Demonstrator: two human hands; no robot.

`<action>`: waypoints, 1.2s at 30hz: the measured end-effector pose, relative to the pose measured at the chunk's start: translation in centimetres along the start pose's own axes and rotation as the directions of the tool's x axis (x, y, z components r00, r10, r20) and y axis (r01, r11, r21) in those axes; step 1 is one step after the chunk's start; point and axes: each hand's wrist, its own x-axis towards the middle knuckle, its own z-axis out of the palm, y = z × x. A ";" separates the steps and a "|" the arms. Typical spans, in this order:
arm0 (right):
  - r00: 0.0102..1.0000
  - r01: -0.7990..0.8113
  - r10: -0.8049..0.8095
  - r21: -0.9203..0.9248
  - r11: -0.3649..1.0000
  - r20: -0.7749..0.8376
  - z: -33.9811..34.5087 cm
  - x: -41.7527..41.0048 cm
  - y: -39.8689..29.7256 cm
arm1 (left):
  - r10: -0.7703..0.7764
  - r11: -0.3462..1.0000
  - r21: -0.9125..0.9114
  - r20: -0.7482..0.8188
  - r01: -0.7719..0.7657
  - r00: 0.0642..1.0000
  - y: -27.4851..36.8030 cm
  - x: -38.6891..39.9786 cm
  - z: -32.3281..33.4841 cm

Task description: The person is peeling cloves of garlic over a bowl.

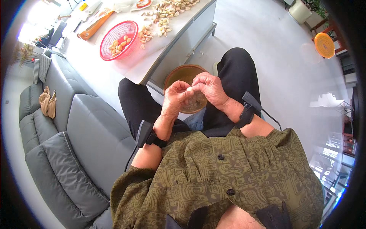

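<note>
My left hand (175, 98) and my right hand (211, 88) meet above a brown round bin (174, 73) between my knees. Fingertips of both hands pinch a small pale thing, seemingly a garlic clove (189, 89), mostly hidden by the fingers. Papery garlic skins (197, 103) lie in the bin. On the table ahead, a red plastic mesh basket (104, 43) holds several peeled garlic cloves (116, 49). Unpeeled garlic cloves (164, 21) are spread beside it, some close to the basket's right side.
The white table (155, 53) has its near corner beside my left knee. An orange package (95, 24) lies beyond the basket. A grey sofa (97, 123) stands to the left, with a tan cloth bag (48, 102) on it. An orange round stool (324, 45) is at the right.
</note>
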 end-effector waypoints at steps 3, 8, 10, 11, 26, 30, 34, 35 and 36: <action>0.996 -0.091 0.092 0.095 0.991 -0.001 0.3 0.0 -0.4 | -0.051 0.994 -0.091 0.054 0.056 0.997 -0.4 0.1 -0.3; 0.992 0.116 -0.120 -0.092 0.989 -0.043 0.6 0.1 -0.4 | -0.045 0.998 -0.034 0.050 0.046 0.998 -0.3 0.1 -0.1; 0.991 0.133 -0.136 -0.144 0.981 -0.014 0.6 0.2 -0.5 | -0.061 0.997 -0.033 0.057 0.063 0.996 -0.3 0.2 -0.1; 0.979 0.195 -0.203 -0.215 0.957 -0.015 0.6 0.2 -0.6 | -0.066 0.998 -0.014 0.049 0.067 0.997 -0.2 0.2 0.1; 0.991 0.086 -0.104 -0.205 0.975 -0.082 0.3 0.6 0.8 | -0.070 0.994 -0.079 0.103 0.078 0.992 -0.6 0.2 -0.4; 0.991 0.018 -0.065 -0.361 0.932 -0.118 0.0 0.6 0.0 | -0.083 0.990 -0.107 0.077 0.091 0.994 -0.6 0.5 -0.5; 0.994 -0.029 0.003 -0.247 0.969 -0.107 0.3 0.6 0.3 | -0.096 0.971 -0.211 0.078 0.111 0.992 -1.0 0.5 -1.0; 0.991 -0.083 0.062 -0.179 0.980 -0.118 0.3 0.5 -0.1 | -0.092 0.973 -0.203 0.086 0.108 0.992 -1.0 0.5 -1.1; 0.985 -0.134 0.120 -0.109 0.985 -0.127 0.3 0.5 -0.5 | -0.087 0.976 -0.194 0.095 0.104 0.992 -1.0 0.5 -1.2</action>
